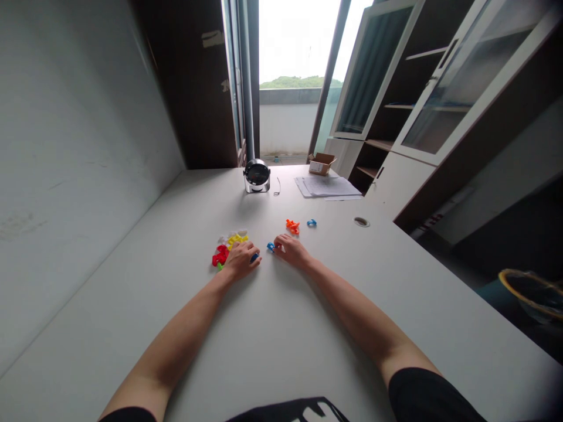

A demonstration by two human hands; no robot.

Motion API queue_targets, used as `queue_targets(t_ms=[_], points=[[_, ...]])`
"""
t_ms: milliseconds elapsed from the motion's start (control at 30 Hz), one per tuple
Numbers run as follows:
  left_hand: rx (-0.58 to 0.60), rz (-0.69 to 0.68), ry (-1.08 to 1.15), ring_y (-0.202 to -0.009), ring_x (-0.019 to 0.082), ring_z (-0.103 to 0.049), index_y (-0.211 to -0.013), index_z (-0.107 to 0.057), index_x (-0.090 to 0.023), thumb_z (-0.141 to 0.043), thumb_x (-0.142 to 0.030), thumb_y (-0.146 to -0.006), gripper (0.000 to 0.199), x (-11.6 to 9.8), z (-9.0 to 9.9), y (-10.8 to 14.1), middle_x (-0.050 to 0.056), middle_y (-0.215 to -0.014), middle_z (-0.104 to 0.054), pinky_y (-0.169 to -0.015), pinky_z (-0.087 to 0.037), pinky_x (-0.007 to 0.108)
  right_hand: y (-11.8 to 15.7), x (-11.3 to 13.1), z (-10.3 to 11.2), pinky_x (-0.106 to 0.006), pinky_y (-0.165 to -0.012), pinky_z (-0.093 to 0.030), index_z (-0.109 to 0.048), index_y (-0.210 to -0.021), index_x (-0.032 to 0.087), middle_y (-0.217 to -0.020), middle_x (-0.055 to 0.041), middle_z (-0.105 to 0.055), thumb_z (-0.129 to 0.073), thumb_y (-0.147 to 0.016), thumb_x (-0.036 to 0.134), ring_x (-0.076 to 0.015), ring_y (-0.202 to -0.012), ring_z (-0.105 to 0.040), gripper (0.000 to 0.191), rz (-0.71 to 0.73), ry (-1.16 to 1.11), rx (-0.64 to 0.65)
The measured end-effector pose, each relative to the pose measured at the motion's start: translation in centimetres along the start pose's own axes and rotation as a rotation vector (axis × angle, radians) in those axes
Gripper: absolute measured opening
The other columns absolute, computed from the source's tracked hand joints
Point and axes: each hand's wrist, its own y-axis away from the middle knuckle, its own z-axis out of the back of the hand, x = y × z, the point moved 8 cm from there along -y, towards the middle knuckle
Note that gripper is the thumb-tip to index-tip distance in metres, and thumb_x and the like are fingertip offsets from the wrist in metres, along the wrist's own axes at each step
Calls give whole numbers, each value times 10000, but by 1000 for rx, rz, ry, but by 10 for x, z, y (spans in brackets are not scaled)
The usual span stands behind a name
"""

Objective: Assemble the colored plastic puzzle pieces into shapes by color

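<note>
On a white table (132,281), my left hand (241,261) rests with its fingertips curled over a small blue plastic piece (254,257). Just left of that hand lies a loose cluster of small plastic pieces: red (220,255), yellow (236,239), white (233,234) and a green bit (219,266), partly hidden. My right hand (292,251) pinches another small blue piece (270,247) at its fingertips. Farther ahead of it sit an orange piece (292,226) and a blue piece (311,223), apart from each other.
Toward the far edge stand a round black-and-silver desk fan (257,175), a small cardboard box (321,164) and a stack of papers (328,186). A round grommet (361,221) sits in the tabletop. A wall runs along the left, a glass-door cabinet (440,88) stands at right.
</note>
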Motion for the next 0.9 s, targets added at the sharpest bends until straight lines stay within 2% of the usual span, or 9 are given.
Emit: queue_targets(t_ms=[267,633,900], points=[[7,18,4,-975,238,-575,-973,-689,-215,-546,-378,-937,219,0,1,0,79,-1017,-642,-929,-381,390,0,4,4,-250,-736,-396,-558,-869,218,-856,-17,-602,-595,-830,80,-163,-817,-539,148,17,13,0],[3,21,24,-980,248,-578,-977,-702,-217,-570,-356,-923,199,-1,3,0,85,-1016,-647,-930,-383,407,0,6,4,-273,-779,-426,-593,-907,226,-923,-38,-630,-586,-852,74,-188,-897,-564,161,11,17,9],[-8,13,26,-979,237,-577,-985,-701,-224,-566,-357,-931,197,0,1,0,73,-1014,-642,-923,-379,394,0,5,4,-282,-798,-432,-578,-910,226,-931,-37,-626,-637,-862,149,-192,-912,-558,108,17,25,8]])
